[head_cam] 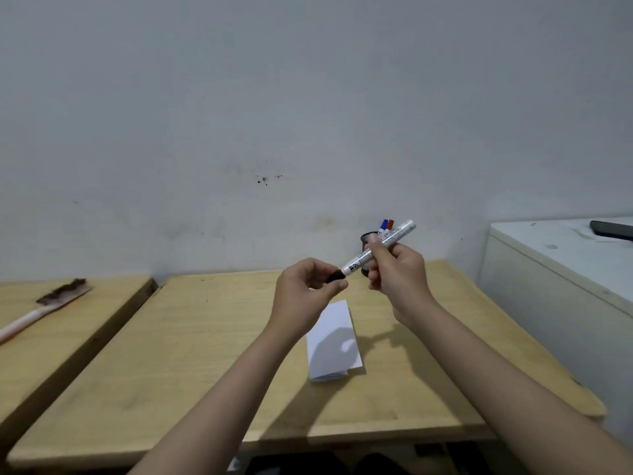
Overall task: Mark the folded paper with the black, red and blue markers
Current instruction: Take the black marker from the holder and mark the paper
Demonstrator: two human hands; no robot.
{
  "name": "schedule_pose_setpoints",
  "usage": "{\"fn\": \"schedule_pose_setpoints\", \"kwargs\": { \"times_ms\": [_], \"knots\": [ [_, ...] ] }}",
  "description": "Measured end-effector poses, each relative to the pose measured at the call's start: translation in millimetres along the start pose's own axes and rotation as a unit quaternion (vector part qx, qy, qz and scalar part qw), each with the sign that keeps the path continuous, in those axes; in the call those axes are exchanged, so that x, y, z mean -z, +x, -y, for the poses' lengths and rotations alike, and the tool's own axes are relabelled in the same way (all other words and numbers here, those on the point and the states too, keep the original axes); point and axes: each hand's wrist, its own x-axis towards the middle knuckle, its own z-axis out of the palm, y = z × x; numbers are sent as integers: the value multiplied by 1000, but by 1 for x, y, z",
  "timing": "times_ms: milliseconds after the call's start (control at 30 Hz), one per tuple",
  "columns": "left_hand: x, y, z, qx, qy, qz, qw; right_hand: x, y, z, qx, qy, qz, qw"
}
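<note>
Now black marker (378, 247) between both grips

One head-worn wide-angle view, above the desk's (191, 337) near edge, facing forward and down, close over both forearms, far edge and wall (274, 97) filling the upper frame

Wooden table (191, 354): folded paper (334, 344), black pen holder (365, 240).
</note>
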Motion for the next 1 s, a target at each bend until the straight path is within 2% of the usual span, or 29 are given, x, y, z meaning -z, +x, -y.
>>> {"fn": "schedule_pose_setpoints", "kwargs": {
  "times_ms": [100,300,500,667,800,1000],
  "knots": [
    [-2,3,0,-3,-2,16,1000,-7,-1,-6,-18,-30,57,998],
    [-2,23,2,40,-41,68,996,-8,16,-15,40,-32,69,996],
    [7,42,23,118,-94,90,984,0,45,-19,50,57,62,995],
    [17,78,68,142,61,57,986,8,67,-35,43,19,33,998],
    [12,105,109,147,213,61,964,10,73,-54,42,-34,34,998],
    [2,119,155,154,282,93,942,8,78,-73,36,-69,52,996]
  ]
}}
